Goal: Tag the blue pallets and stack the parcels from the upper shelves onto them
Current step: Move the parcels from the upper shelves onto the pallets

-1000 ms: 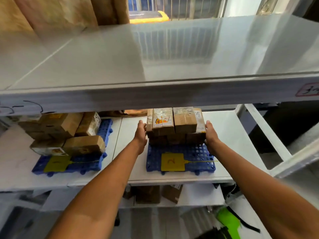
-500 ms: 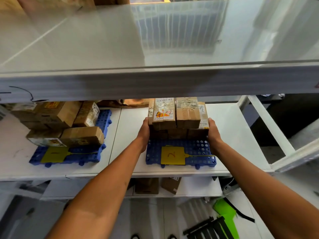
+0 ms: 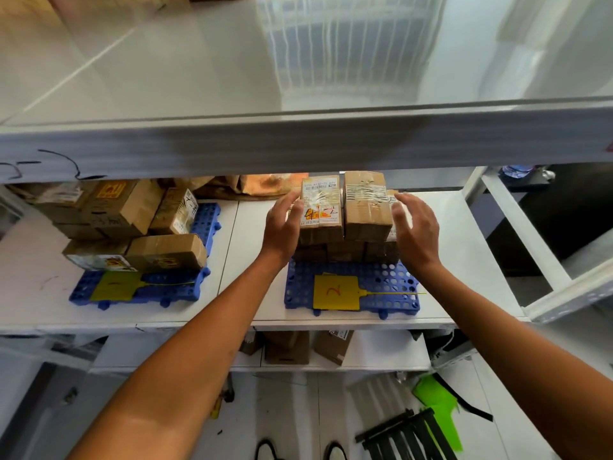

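Both hands, pressed against the lower sides of the parcel stack half a second ago, are now raised to its top tier with the fingers spread. Left hand [image 3: 284,224]: fingers straight and slack, fingertips at the left face of the labelled top parcel [image 3: 321,210]; whether they touch cannot be told. Right hand [image 3: 414,229]: fingers straight and parted, just beside the right edge of the plain brown top parcel [image 3: 366,207], gripping nothing. Hands are apart, one on each side of the stack. Parcel stack: two top parcels side by side on a lower row of brown parcels [image 3: 345,252], all on the rear part of the right blue pallet [image 3: 391,283]. Right blue pallet: perforated, on the middle white shelf [image 3: 464,247], bearing a yellow tag [image 3: 335,292] marked with a red figure, the tag's thin tail running right across the pallet. Left blue pallet [image 3: 172,283]: same shelf, well apart to the left, loaded with a looser pile of brown parcels [image 3: 132,227] and a second yellow tag [image 3: 114,287] at its front. Upper shelf [image 3: 298,144]: glossy white, blurred. Lower shelf: several brown boxes [image 3: 288,346]. Floor: green tags [image 3: 438,406] beside a black slatted item [image 3: 408,436].
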Available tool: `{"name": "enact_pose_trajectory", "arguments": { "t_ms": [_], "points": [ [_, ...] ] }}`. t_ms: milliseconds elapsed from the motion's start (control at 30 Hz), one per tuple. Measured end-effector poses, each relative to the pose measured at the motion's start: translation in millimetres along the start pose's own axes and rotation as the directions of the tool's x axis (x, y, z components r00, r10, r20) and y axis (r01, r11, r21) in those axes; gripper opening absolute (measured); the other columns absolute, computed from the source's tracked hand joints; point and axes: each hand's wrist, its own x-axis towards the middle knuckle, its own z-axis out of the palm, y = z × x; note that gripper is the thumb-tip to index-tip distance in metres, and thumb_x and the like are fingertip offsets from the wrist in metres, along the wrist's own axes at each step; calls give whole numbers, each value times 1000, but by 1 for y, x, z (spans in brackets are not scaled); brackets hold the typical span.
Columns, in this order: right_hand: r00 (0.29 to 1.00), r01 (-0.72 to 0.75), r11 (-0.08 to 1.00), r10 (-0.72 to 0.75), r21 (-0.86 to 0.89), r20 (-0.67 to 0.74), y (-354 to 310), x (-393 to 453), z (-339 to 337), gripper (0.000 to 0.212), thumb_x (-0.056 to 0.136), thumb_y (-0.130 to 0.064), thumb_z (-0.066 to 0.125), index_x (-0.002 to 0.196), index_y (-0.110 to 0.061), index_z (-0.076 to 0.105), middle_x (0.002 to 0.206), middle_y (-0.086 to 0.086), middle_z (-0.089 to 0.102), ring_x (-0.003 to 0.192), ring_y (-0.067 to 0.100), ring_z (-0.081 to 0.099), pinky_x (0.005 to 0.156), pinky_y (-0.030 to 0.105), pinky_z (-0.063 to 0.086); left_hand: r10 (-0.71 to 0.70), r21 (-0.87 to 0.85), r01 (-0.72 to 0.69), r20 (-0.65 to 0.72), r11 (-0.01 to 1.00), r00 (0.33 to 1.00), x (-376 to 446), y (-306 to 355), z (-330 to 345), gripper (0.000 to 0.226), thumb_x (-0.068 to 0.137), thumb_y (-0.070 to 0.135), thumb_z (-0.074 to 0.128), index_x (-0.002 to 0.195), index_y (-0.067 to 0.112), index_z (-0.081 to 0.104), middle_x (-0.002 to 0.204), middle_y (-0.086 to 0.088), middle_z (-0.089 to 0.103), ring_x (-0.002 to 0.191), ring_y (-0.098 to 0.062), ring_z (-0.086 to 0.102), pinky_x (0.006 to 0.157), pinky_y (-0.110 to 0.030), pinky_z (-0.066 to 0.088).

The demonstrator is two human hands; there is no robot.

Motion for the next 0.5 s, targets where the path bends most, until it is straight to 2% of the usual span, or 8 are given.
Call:
{"name": "enact_pose_trajectory", "arguments": {
  "t_ms": [33, 100, 133, 200, 300, 400, 433, 500],
  "points": [
    [999, 37, 998, -35, -50, 28, -6, 0, 3, 51, 103, -48, 38, 137, -20, 63, 144, 4, 61, 137, 23, 51, 118, 56, 31, 14, 41, -14, 13, 999, 1000, 2, 1, 3, 49, 101, 42, 44, 145, 22, 53, 146, 2, 54, 131, -11, 51, 107, -30, 46],
    [998, 32, 996, -27, -80, 65, -17, 1, 9, 50, 102, -49, 40, 138, -23, 61, 146, 3, 61, 138, 24, 51, 120, 62, 24, 29, 118, -29, 6, 993, 1000, 6, 2, 8, 46, 103, 39, 45, 146, 23, 52, 145, 2, 56, 125, -7, 53, 93, -13, 46],
    [997, 17, 997, -12, -69, 71, -21, 2, 11, 49, 101, -49, 41, 139, -23, 60, 144, 3, 63, 135, 25, 53, 120, 62, 26, 31, 139, -30, 0, 990, 1000, 8, 3, 10, 45, 104, 38, 45, 146, 23, 51, 143, 2, 56, 118, -3, 54, 82, -3, 44],
    [998, -16, 999, 17, -32, 54, -27, 3, 13, 45, 102, -44, 45, 138, -22, 60, 138, 4, 67, 126, 27, 59, 115, 59, 35, 18, 142, -16, -12, 990, 1000, 13, 6, 13, 44, 105, 35, 44, 147, 25, 50, 142, 3, 58, 110, 1, 53, 68, 5, 40],
    [999, -28, 999, 29, -25, 46, -28, 4, 16, 40, 105, -37, 51, 140, -19, 58, 135, 6, 68, 123, 28, 60, 109, 56, 42, 7, 138, -5, -12, 990, 1000, 18, 9, 15, 44, 106, 34, 42, 148, 26, 48, 142, 3, 57, 116, -3, 55, 67, 6, 39],
    [998, -16, 999, 18, -38, 52, -23, 5, 14, 46, 106, -43, 44, 142, -19, 57, 137, 8, 66, 126, 28, 58, 107, 53, 45, -5, 116, 4, 11, 993, 1000, 17, 6, 13, 46, 106, 39, 40, 150, 29, 44, 145, 5, 55, 122, -6, 56, 73, 0, 40],
    [999, -38, 999, 38, -11, 27, -19, 6, 12, 50, 105, -46, 39, 143, -19, 57, 138, 9, 65, 126, 29, 57, 106, 51, 46, -11, 95, 10, 9, 995, 1000, 16, 5, 10, 49, 105, 44, 39, 152, 29, 42, 148, 5, 53, 125, -6, 54, 76, -3, 40],
    [980, -164, 979, 175, 118, -99, -4, 8, 6, 55, 103, -47, 32, 139, -15, 58, 135, 12, 65, 123, 30, 57, 101, 46, 47, -30, 17, 31, -73, 999, 997, 12, 0, 3, 55, 104, 51, 34, 153, 28, 40, 152, 6, 48, 129, -4, 48, 85, -8, 41]
  ]
}}
